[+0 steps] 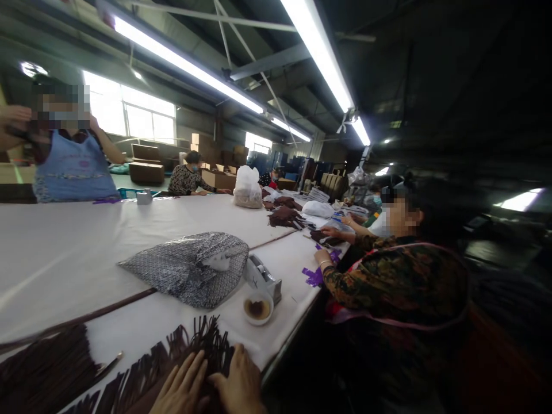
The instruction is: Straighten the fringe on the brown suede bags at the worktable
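My left hand [184,384] lies flat on a dark brown fringed piece [142,386] at the near edge of the table, its fingers stretched out over the strips. Close to its right is my right hand [240,384], at the right end of the same piece. Its thumb points left, apart from the forefinger, with fringe strips [211,339] between and ahead of them. The undersides of its other fingers are hidden. More dark brown fringe [47,368] lies to the left, beside a small metallic fitting [112,362].
Ahead are a small white bowl of brown matter [268,317], a grey tape dispenser [264,276] and a black-and-white patterned plastic bag [190,267]. A co-worker in a flowered top [397,287] sits close on the right, hands by purple strips [314,277]. A person in a blue apron [73,164] stands across the table.
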Motion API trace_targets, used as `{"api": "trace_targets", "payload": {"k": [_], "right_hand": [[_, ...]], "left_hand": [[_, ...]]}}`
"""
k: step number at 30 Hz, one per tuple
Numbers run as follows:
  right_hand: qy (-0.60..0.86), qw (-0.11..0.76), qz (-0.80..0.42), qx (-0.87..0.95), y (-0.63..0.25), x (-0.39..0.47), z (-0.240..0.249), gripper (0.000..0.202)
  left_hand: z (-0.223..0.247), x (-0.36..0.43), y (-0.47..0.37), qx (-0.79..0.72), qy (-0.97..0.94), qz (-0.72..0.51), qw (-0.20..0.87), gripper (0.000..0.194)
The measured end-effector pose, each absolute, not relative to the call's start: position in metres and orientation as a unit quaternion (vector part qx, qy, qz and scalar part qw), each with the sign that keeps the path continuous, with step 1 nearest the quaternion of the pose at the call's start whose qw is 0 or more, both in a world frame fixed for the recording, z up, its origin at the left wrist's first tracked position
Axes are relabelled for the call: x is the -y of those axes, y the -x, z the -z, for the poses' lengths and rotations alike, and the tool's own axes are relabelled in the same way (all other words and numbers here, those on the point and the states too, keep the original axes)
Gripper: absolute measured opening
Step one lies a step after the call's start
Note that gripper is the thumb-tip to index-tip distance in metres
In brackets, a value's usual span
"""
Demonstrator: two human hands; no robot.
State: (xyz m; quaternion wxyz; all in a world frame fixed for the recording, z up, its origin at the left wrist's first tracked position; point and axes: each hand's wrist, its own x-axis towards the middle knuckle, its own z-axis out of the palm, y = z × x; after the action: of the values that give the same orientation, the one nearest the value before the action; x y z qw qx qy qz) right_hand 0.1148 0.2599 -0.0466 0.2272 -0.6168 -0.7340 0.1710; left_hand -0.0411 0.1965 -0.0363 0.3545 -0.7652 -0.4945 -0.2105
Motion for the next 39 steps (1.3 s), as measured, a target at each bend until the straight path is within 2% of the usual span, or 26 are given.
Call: {"api": "trace_targets", "payload": {"k": [2, 5, 7, 9, 12, 14, 19, 21, 23, 26, 30, 34, 39], "right_hand": [[0.62, 0.214, -0.225, 0.721, -0.119, -0.262, 0.036, 0.06], [0.621, 0.203, -0.301, 0.695, -0.129, -0.266, 0.023, 0.032], [0.624, 0.235, -0.33, 0.668, -0.134, -0.267, 0.021, 0.014], [0.622, 0.278, -0.346, 0.646, -0.139, -0.268, 0.023, 0.009], [0.609, 0.308, -0.376, 0.626, -0.142, -0.271, 0.033, 0.014], [0.601, 0.318, -0.409, 0.608, -0.143, -0.275, 0.041, 0.019], [0.589, 0.335, -0.473, 0.563, -0.142, -0.279, 0.045, 0.028], [0.589, 0.351, -0.446, 0.576, -0.146, -0.274, 0.039, 0.029], [0.591, 0.362, -0.364, 0.622, -0.151, -0.266, 0.031, 0.031], [0.595, 0.311, -0.241, 0.701, -0.156, -0.254, 0.021, 0.032], [0.595, 0.221, -0.195, 0.748, -0.144, -0.25, 0.014, 0.04], [0.596, 0.22, -0.228, 0.738, -0.127, -0.255, 0.014, 0.053], [0.596, 0.281, -0.337, 0.673, -0.12, -0.262, 0.024, 0.06]], "left_hand": [[0.04, -0.198, 0.038, 0.524, 0.75, 0.177, 0.362, 0.047], [0.048, -0.193, 0.034, 0.552, 0.749, 0.161, 0.329, 0.053], [0.048, -0.188, 0.032, 0.581, 0.75, 0.147, 0.28, 0.053], [0.039, -0.183, 0.029, 0.624, 0.75, 0.119, 0.185, 0.052], [0.013, -0.187, 0.026, 0.675, 0.733, 0.082, 0.013, 0.052], [-0.005, -0.198, 0.028, 0.691, 0.716, 0.09, -0.041, 0.05], [-0.024, -0.241, 0.041, 0.696, 0.713, 0.075, -0.044, 0.054], [-0.022, -0.257, 0.045, 0.696, 0.714, 0.06, -0.053, 0.062], [-0.019, -0.268, 0.048, 0.705, 0.706, 0.044, -0.06, 0.07], [-0.016, -0.277, 0.046, 0.727, 0.683, 0.024, -0.061, 0.076], [-0.013, -0.282, 0.039, 0.723, 0.687, 0.012, -0.071, 0.077], [-0.009, -0.286, 0.033, 0.688, 0.717, 0.017, -0.109, 0.078], [-0.008, -0.291, 0.037, 0.664, 0.724, 0.038, -0.182, 0.083]]}}
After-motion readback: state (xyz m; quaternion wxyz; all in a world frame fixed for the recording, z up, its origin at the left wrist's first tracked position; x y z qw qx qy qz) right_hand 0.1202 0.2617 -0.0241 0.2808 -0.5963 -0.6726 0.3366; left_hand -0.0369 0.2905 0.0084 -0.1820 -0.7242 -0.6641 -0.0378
